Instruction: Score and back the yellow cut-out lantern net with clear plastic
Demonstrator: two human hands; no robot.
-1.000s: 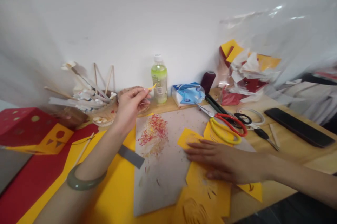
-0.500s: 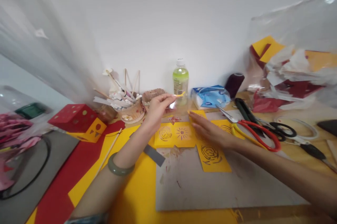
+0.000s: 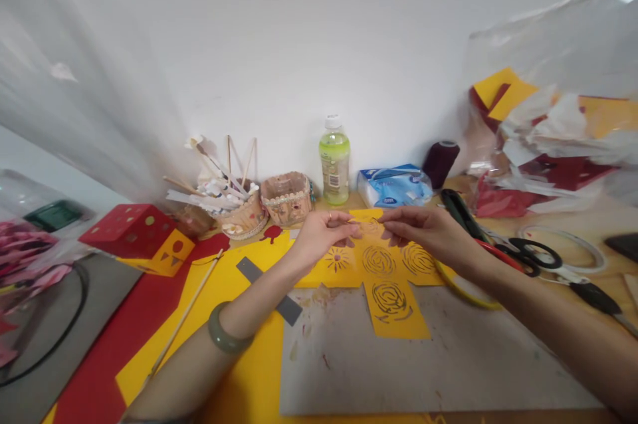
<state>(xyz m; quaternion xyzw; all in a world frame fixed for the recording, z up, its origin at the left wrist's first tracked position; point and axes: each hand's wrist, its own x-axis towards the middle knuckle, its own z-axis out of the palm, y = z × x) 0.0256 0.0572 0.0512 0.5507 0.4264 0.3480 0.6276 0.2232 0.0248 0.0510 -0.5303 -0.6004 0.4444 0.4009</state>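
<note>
A yellow paper cutout, shaped like a cross of square panels, lies on a grey board. Swirl and sun patterns are cut through its panels. At its far panel, my left hand pinches the left side with thumb and fingers. Opposite it, my right hand has its fingers closed at the right side of the same panel. My fingertips cover part of that panel's edges. Whether a small yellow scrap is still between my left fingers cannot be seen.
Scissors with red and yellow handles and black scissors lie at the right. A green-capped area holds a bottle, a tissue pack and a basket along the wall. A red-and-yellow paper box stands left.
My left hand, earlier raised with a small yellow piece, has come down to the far panel. My right hand has moved from lying flat over the cutout to pinching that panel's right side.
</note>
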